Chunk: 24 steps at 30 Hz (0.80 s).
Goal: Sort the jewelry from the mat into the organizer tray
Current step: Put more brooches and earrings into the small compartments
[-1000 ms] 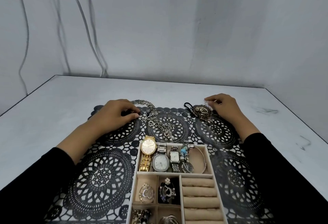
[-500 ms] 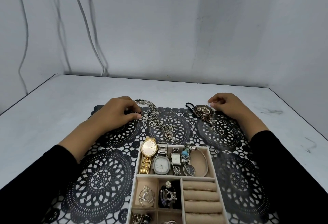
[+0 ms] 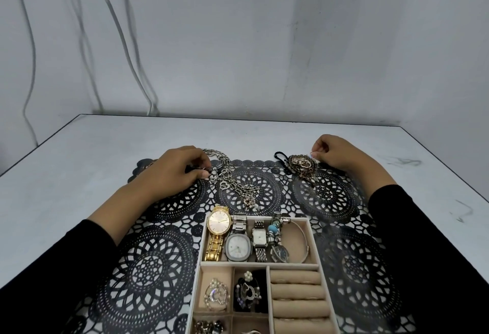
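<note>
Counter [image 3: 79,164] with black lace mat [image 3: 156,265] and beige organizer tray [image 3: 259,264].
The tray's far compartment holds four watches [image 3: 237,247] and a bangle [image 3: 304,235]. On the mat, the left hand [image 3: 180,171] pinches with curled fingers a small piece [image 3: 205,169] by the chain necklace [image 3: 232,182]; the right hand [image 3: 337,152] pinches an ornate pendant [image 3: 301,165].

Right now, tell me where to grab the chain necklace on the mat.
Pinch the chain necklace at its far bend, from above: the links lie flat on the mat, pendant end trailing toward the organizer tray, so it should lift clear.
</note>
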### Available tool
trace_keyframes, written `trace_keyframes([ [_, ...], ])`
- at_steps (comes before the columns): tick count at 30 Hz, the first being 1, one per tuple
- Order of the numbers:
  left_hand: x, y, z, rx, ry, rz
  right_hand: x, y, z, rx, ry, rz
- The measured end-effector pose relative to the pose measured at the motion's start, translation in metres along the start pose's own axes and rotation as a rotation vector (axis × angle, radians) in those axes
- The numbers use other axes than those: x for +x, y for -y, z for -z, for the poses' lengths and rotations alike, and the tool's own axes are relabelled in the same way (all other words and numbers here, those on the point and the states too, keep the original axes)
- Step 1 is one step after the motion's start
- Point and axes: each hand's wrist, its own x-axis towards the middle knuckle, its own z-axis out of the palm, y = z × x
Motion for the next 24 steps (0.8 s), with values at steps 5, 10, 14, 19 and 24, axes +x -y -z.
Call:
trace_keyframes([
  [5,-0.003,-0.004,-0.002,0.001,-0.037,-0.040,-0.003,0.001,0.000,-0.020,-0.013,0.004],
  [10,-0.006,-0.009,-0.004,-0.035,-0.077,-0.073,-0.006,0.002,0.001,-0.022,-0.069,0.019],
  [14,-0.006,-0.012,-0.007,-0.046,-0.104,-0.080,-0.006,0.003,0.000,-0.027,-0.055,0.004],
  [19,-0.005,-0.007,-0.009,-0.073,-0.115,-0.055,-0.006,0.005,-0.001,-0.042,-0.030,-0.014],
  [24,-0.006,-0.010,-0.009,-0.160,-0.174,0.030,-0.009,-0.002,-0.003,0.070,-0.098,0.050],
])
